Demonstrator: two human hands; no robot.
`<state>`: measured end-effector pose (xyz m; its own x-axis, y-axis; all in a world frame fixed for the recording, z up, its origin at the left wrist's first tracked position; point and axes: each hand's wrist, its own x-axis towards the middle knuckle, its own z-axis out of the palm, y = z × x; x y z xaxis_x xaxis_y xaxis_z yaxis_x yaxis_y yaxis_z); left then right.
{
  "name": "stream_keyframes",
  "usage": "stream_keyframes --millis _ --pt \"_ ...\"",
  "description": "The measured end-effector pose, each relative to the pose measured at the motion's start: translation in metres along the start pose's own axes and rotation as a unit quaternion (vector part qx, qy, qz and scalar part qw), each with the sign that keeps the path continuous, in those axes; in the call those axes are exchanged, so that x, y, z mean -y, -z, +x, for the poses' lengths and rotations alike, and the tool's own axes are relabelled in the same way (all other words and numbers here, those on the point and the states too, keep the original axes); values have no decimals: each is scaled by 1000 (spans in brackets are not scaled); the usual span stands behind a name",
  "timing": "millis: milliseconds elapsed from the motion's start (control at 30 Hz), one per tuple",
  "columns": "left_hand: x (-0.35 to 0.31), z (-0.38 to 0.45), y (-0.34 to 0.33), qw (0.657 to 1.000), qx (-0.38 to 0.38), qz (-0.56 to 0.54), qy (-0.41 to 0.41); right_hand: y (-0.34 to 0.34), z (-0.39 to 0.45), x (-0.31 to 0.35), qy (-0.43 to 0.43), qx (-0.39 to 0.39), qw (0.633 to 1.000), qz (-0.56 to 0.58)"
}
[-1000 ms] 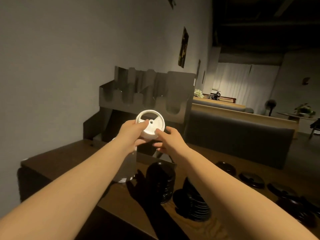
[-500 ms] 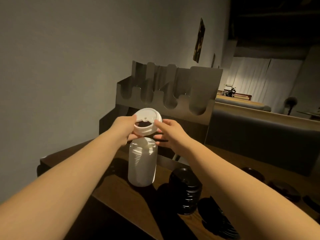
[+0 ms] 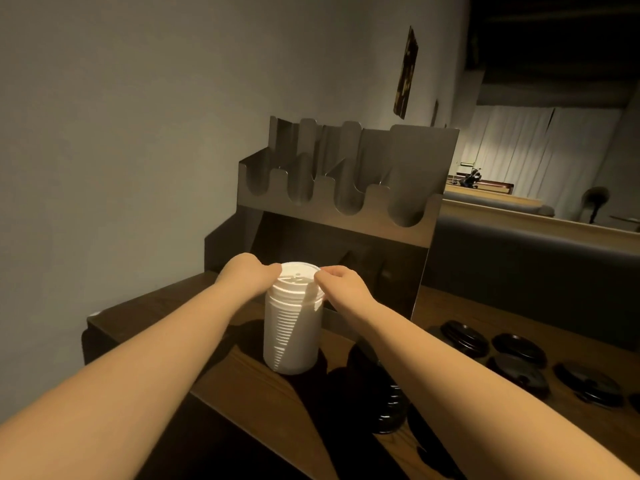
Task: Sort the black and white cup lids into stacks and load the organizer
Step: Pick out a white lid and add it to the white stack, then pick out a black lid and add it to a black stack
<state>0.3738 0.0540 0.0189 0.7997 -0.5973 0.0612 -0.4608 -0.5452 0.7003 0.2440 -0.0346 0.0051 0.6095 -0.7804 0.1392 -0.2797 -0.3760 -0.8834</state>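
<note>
**Top white lid held on the white stack**

Left hand (image 3: 251,277) and right hand (image 3: 341,282) pinch opposite edges of the top white lid (image 3: 298,276), fingers curled onto its rim. The lid sits on the white lid stack (image 3: 292,330), upright on the wooden counter (image 3: 249,382). A black lid stack (image 3: 389,407) stands right of it; loose black lids (image 3: 516,346) lie farther right. The metal organizer (image 3: 343,209) rises behind.
</note>
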Motion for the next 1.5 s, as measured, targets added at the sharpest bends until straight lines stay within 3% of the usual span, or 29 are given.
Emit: stream_keyframes --millis 200,433,533,667,733,833,1000,1200,1300,1400,1500 --pt "-2 2 -2 998 9 63 -9 -1 6 -11 46 35 998 -24" --pt "-4 4 -4 996 12 84 -2 -5 5 -14 33 49 996 -63" --pt "-6 -6 -3 989 -48 128 -59 6 -2 -5 20 112 990 -89" --pt "-8 -21 -8 977 -119 52 -170 25 -11 -6 47 129 983 -125" --pt "-8 -24 -12 976 -57 76 -197 27 -19 -10 80 129 973 -177" --pt "-6 -26 -11 986 24 75 -147 27 -27 -17 114 164 958 -206" --pt "-9 -28 -12 985 46 102 -130 25 -29 -20 126 145 960 -203" --pt "-15 -28 -5 953 58 257 -150 18 -26 -20 113 149 960 -206" --pt "-21 -27 0 944 -9 276 -182 30 -31 -10 116 145 966 -178" --pt "-44 -42 -7 951 -109 190 -218 57 -40 4 94 95 984 -119" --pt "-83 -76 -33 944 -97 117 -293 84 -52 4 98 59 983 -141"
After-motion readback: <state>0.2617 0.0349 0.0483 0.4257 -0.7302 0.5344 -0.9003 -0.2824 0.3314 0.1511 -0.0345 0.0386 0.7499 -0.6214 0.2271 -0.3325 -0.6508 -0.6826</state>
